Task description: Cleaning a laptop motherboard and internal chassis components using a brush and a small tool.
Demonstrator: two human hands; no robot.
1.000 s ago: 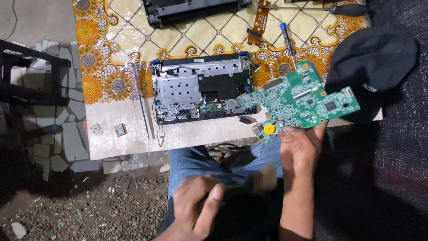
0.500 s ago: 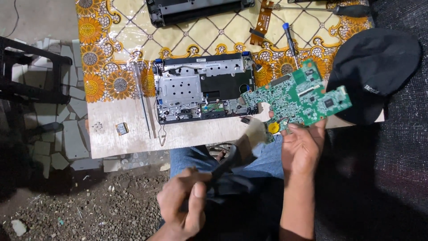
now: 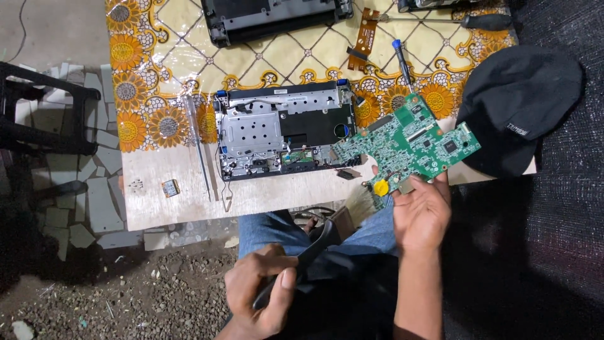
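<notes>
Right hand (image 3: 420, 214) up at table's near edge, fingers curled under lower edge of green printed circuit board w/ yellow round part (image 3: 409, 141), gripping it; board held tilted, partly over table, upper left corner just beside opened laptop base w/ silver metal frame and black panel (image 3: 283, 129). Left hand (image 3: 258, 293) low over lap, closed round black handle of brush w/ pale bristles (image 3: 327, 230); bristle end pointing up toward board's lower left corner, near yellow part, contact not clear. Blue jeans (image 3: 270, 226) visible under both hands. Laptop base flat on table w/ sunflower-pattern plastic cloth (image 3: 145, 113), roughly centre. Long thin metal tweezers (image 3: 200, 148) lying left of base, well apart from hands. Small square chip-like part (image 3: 170, 187) on bare pale strip of table, further left. Blue-handled screwdriver (image 3: 402, 63) above board, tip towards it. Orange flat ribbon cable piece (image 3: 363, 31) just left of that. Second black laptop shell (image 3: 277, 16) at far edge of table. Another screwdriver w/ black handle (image 3: 465, 21) at top right. Black cap (image 3: 519, 107) at right end of table, just beside board's right corner. Dark stool frame (image 3: 44, 113) to left over broken tile bits, gravel ground below.
</notes>
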